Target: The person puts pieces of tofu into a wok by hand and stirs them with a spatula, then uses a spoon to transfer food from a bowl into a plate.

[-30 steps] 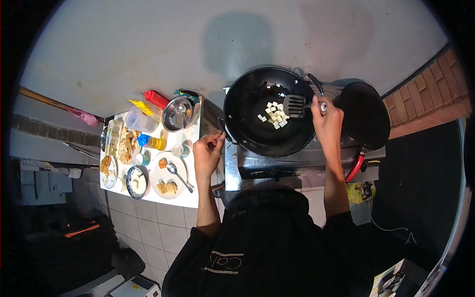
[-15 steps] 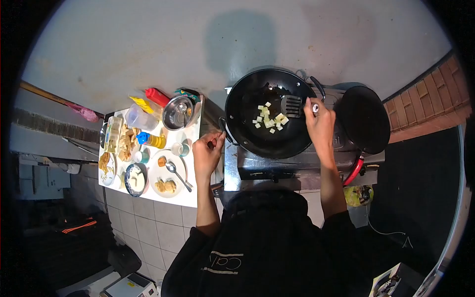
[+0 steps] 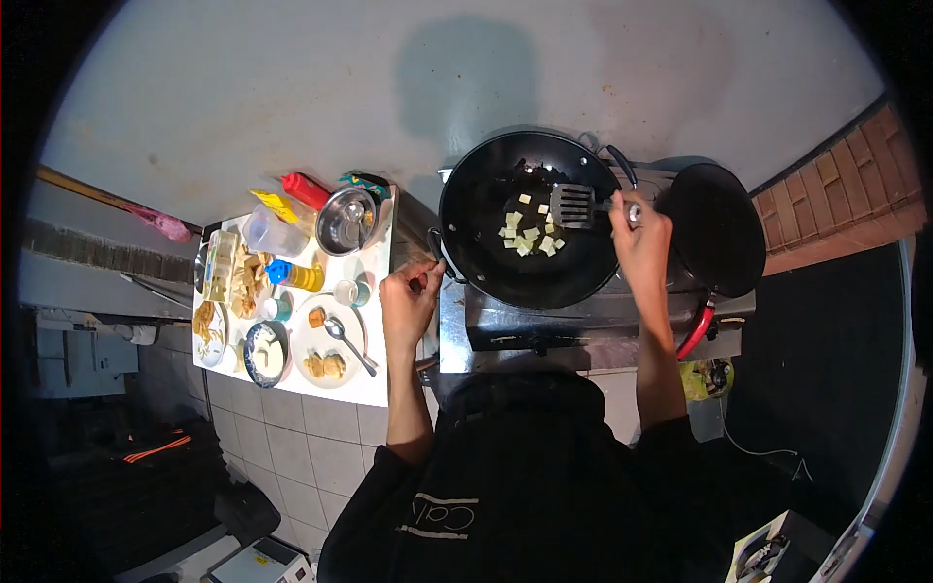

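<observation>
A large black wok (image 3: 486, 257) sits on the stove (image 3: 564, 335). Inside it lie several small pale cubes (image 3: 530, 235), some spread apart. My right hand (image 3: 641, 238) is closed on the handle of a slotted black spatula (image 3: 573, 207), whose head is over the wok beside the cubes on their right. At the wok's left side, my left hand (image 3: 413, 296) pinches the wok's loop handle (image 3: 436, 243) with its fingers curled.
A black pan (image 3: 717, 228) with a red handle stands right of the wok. On the white table (image 3: 374, 389) at the left are a plate (image 3: 342, 338) with a spoon, a metal bowl (image 3: 333, 225), an oil bottle (image 3: 307, 277) and a red bottle (image 3: 307, 189).
The cubes have shifted within the wok and lie in a different arrangement. My right hand and the spatula moved slightly left, then right, and back. My left hand stays at the wok's handle.
</observation>
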Available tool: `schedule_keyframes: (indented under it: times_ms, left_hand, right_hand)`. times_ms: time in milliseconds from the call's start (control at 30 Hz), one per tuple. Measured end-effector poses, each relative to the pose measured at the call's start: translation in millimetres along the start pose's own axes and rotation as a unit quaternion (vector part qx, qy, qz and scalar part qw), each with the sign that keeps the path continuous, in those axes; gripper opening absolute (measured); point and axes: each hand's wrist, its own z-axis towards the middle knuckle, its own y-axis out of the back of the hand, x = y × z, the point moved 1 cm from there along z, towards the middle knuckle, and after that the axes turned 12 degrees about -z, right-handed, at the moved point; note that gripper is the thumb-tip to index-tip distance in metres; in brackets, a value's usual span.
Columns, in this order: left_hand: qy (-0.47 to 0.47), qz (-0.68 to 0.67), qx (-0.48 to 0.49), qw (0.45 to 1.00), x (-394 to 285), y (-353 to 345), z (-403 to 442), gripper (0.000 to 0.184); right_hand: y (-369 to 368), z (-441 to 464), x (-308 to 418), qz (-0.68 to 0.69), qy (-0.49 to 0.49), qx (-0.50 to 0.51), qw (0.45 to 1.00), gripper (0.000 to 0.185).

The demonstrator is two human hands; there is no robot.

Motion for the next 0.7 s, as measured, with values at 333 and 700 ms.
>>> schedule_keyframes:
  times_ms: [333,700]
  left_hand:
    - [-0.001,-0.012,-0.002,1.000,2.6,1.3,-1.1,0.023]
    - [0.011,-0.017,-0.024,0.999,8.4,-0.5,-9.3,0.026]
  right_hand:
    - [-14.4,-10.5,27.7,0.060,0.008,0.039,0.997,0.017]
    - [6.2,-0.5,11.4,0.018,0.074,0.059,0.995,0.014]
